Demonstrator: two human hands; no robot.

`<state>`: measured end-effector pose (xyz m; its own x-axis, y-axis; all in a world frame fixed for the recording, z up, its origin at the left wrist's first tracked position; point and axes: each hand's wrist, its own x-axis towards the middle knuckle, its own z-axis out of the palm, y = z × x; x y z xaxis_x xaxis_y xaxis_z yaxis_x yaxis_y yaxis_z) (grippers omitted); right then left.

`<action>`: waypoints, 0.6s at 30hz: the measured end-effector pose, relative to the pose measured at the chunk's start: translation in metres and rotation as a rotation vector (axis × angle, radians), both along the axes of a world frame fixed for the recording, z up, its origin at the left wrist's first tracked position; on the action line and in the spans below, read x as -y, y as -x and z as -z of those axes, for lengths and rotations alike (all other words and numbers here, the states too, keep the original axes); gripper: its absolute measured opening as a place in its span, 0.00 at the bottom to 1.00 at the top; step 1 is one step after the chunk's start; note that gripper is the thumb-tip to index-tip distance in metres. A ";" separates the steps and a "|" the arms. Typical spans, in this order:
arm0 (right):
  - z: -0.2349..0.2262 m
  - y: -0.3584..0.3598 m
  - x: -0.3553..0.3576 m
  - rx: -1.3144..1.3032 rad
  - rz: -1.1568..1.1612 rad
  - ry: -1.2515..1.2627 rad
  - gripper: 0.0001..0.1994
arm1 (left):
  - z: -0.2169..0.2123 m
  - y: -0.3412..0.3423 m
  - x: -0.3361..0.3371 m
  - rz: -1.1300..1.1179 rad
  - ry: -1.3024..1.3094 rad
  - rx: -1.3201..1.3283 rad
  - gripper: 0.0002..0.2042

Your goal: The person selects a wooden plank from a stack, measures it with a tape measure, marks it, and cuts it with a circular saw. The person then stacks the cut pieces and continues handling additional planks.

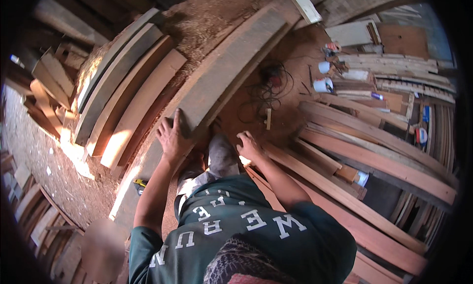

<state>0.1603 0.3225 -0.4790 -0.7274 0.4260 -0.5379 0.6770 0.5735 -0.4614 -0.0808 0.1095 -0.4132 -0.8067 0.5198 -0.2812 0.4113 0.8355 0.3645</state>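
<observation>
A long, thick wooden beam (229, 62) runs diagonally in front of me, from the lower left to the upper right. My left hand (172, 136) rests on its near part with the fingers spread, holding nothing. Over by my knee, my right hand (250, 146) is in the air to the right of the beam. Its fingers are apart and slightly bent, and I see nothing in them. A small yellow-and-black tool (140, 184) lies on the beam beside my left forearm; its kind is unclear.
Several curved timbers (133, 82) stand side by side left of the beam. Stacked planks (364, 210) fill the right side. A tangled black cable (276, 89) lies on the dirt floor near white cups (322, 85). Wood offcuts (49, 82) are piled at far left.
</observation>
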 end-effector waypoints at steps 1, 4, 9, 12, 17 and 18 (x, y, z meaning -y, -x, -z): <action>0.005 0.005 -0.015 0.028 0.026 0.003 0.24 | 0.001 -0.002 -0.001 0.010 0.016 0.013 0.57; 0.062 -0.008 -0.053 0.011 0.165 0.113 0.23 | 0.007 -0.009 -0.012 -0.020 0.040 -0.064 0.59; 0.126 0.001 -0.154 0.173 0.149 0.229 0.23 | 0.000 -0.037 -0.083 0.254 -0.179 -0.105 0.40; 0.167 -0.001 -0.217 0.129 0.212 0.196 0.22 | 0.014 -0.058 -0.176 0.420 -0.319 -0.045 0.32; 0.212 0.047 -0.392 -0.163 0.835 0.296 0.25 | 0.033 -0.042 -0.372 0.396 -0.415 -0.086 0.29; 0.224 0.060 -0.451 -0.485 0.847 0.125 0.29 | 0.031 -0.039 -0.406 0.381 -0.431 -0.083 0.29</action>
